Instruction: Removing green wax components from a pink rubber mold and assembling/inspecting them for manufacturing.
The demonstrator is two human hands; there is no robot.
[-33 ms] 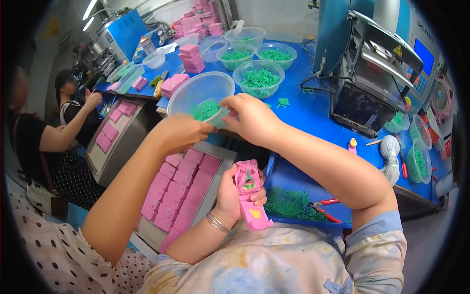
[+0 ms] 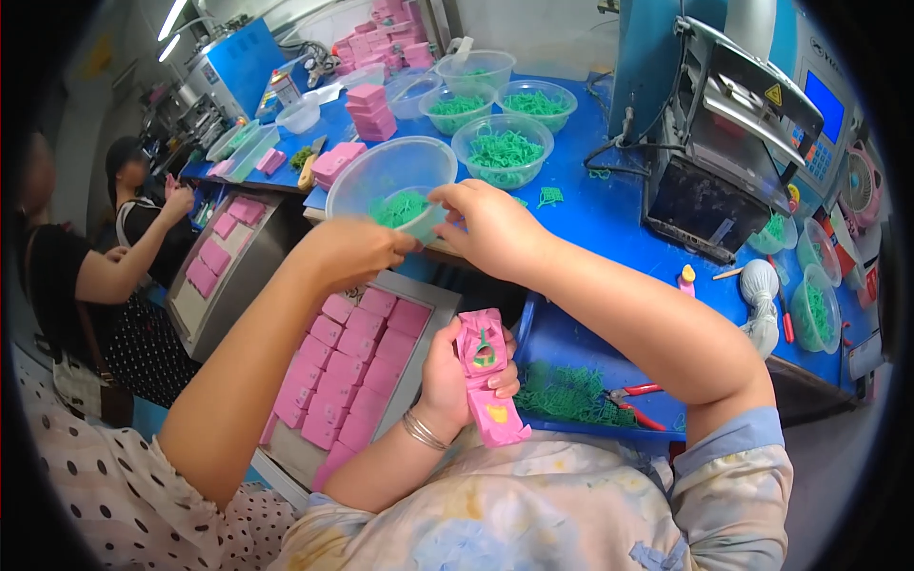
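My left hand (image 2: 447,381) holds an opened pink two-part block (image 2: 488,428), with a ring-like green piece (image 2: 484,350) in its upper half and a yellow shape (image 2: 496,412) in the lower. My right hand (image 2: 486,228) reaches up to the right rim of a clear plastic bowl (image 2: 367,176) with green stringy pieces (image 2: 398,206) inside, fingers closed on that rim. A co-worker's hand (image 2: 362,252) from the left is at the same bowl's near side, below my fingers.
A tray (image 2: 433,314) of pink blocks lies left of a blue bin (image 2: 562,333) with green scraps and cutters. The blue bench (image 2: 609,219) carries bowls (image 2: 500,152), block stacks and a machine (image 2: 695,181) at right. Two people (image 2: 86,266) stand at left.
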